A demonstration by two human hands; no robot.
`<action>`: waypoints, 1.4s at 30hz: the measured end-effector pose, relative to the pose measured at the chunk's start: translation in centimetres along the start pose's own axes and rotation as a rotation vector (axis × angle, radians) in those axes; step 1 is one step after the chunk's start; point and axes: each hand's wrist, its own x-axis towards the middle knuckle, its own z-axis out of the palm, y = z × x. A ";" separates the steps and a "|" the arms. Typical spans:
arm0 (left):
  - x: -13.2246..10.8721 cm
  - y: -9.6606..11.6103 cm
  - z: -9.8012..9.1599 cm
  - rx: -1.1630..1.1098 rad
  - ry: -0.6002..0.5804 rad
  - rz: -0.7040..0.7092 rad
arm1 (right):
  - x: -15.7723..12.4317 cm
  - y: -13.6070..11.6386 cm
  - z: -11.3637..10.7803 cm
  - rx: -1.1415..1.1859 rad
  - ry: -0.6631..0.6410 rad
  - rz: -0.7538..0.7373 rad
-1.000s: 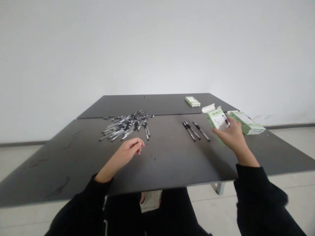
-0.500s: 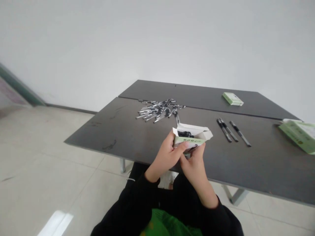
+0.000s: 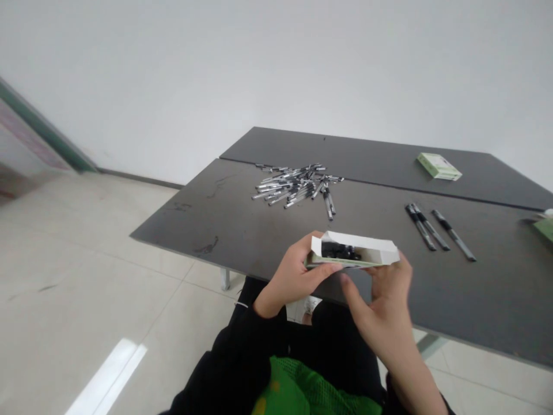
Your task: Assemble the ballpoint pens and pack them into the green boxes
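Over the table's near edge, an open pen box (image 3: 360, 257), white inside with pale green outside, is tipped so its mouth faces me. Dark pen ends (image 3: 339, 251) show in its left part. My left hand (image 3: 298, 274) is closed around the box's left end, thumb along the near side. My right hand (image 3: 384, 294) is at the box's right end, its fingers partly hidden behind it. The right thumb stands apart below the box, and the hand is open. Beyond the box lies a loose heap of black-and-clear pens (image 3: 294, 185).
Three separate pens (image 3: 438, 227) lie on the dark table (image 3: 367, 213) to the right. A closed-looking green-and-white box (image 3: 438, 166) rests farther back. Another green box (image 3: 546, 227) is cut off at the right edge. A pale wall (image 3: 302, 69) stands behind the table.
The box has tilted, showing more of its opening. My right hand has moved right from beneath the box to its right end, with its thumb released. The view has shifted somewhat left.
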 end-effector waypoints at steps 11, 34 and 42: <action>-0.3 1.3 -0.6 0.019 0.007 0.104 | 0.2 -6.3 -3.7 -0.242 -0.371 -0.221; -0.6 1.9 -0.4 0.000 -0.003 0.032 | 0.2 -6.1 -2.2 -0.305 -0.415 -0.192; -0.7 1.8 -0.4 -0.025 0.004 0.029 | 0.1 -6.0 -1.6 -0.281 -0.479 -0.146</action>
